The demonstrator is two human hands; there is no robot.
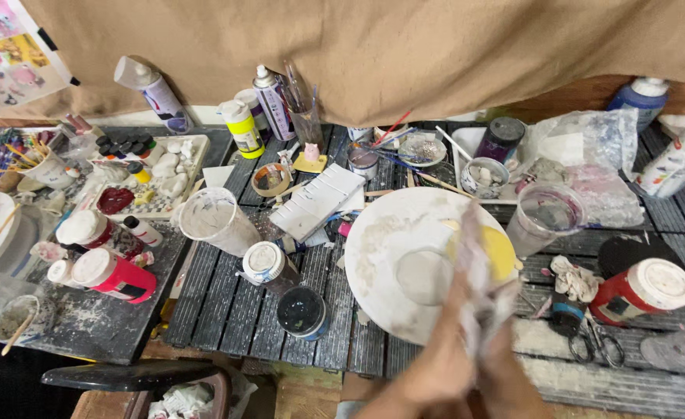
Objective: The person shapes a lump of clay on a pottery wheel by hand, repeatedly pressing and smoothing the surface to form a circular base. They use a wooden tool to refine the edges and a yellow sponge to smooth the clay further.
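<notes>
1. Our left hand [435, 365] and right hand [505, 372] rose together from the bottom edge, both blurred.
2. Between them they clutched a crumpled white rag [478, 279]; we could not tell how tightly each hand closed on it.
3. The rag hung over the white plate [389, 264], by its yellow patch [501, 252].
4. A dark jar [302, 312] stood just left of the plate, a red can [641, 291] to its right.
</notes>
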